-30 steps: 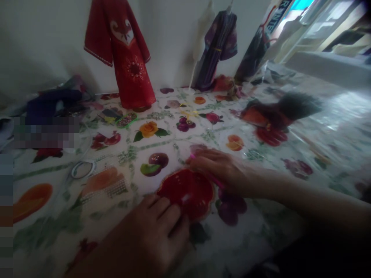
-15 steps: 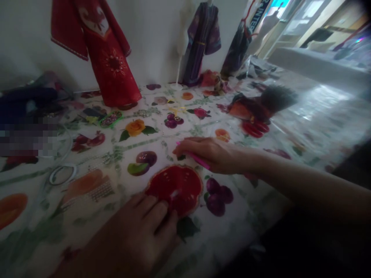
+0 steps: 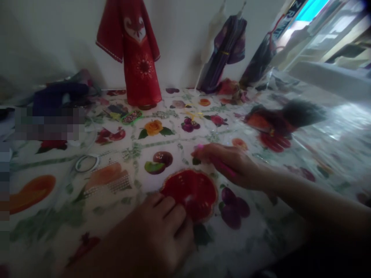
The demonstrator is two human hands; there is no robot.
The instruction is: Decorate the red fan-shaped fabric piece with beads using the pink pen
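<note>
A red piece with a scalloped outline and a pale, beaded-looking rim lies on the fruit-patterned tablecloth. My left hand is closed at its near left edge, fingers bent over the rim; the fingertips are partly hidden. My right hand is just beyond the piece, to the upper right, with its fingers closed around a slim pink pen-like tool. The tool's tip end is near the fingertips and blurred. A green-rimmed oval dish of small bead-like bits sits further back.
Along the wall stand a small red embroidered dress and a dark purple robe on a stand. At left lie a white ring and strips of rhinestones. A feathered dark item rests on clear plastic sheeting at right.
The view has shifted, so everything appears further right. Both hands keep their places around the red piece; the right hand still holds the pink tool, slightly blurred.
</note>
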